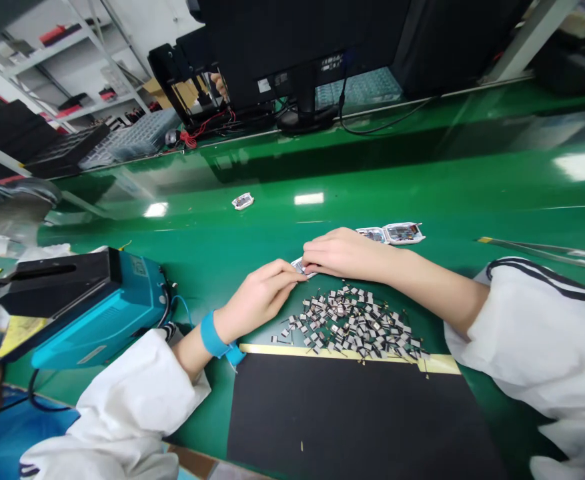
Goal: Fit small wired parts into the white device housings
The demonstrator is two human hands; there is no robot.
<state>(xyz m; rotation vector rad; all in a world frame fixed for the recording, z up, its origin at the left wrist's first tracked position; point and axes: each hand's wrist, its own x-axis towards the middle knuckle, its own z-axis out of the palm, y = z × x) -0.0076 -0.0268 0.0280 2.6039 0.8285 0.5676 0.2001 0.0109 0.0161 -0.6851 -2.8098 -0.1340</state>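
The person's left hand (257, 300), its wrist circled by a blue wrist strap (215, 337), and right hand (345, 253) meet above a green glossy surface (472, 180). A small flat white-and-silver component (299, 267), partly hidden by the fingers, lies between them. Each grip is closed, with the fingers pressed together and the fingertips of both hands pinching the component from opposite sides. Directly below the hands lies a loose pile of small grey rectangular parts with thin wire leads (347, 320). Its lower edge reaches a yellow strip (347, 355) along the top of a black rectangular mat (362, 417). Just beyond the right hand, two small clear packs containing circuit boards (389, 233) lie side by side, and a third pack (243, 201) sits farther out on the surface. A teal-blue machine with a black top (102, 313) stands beside the left hand. At the far edge of the surface stands the black back of a monitor (292, 53), with a black cable (387, 123) running along it.
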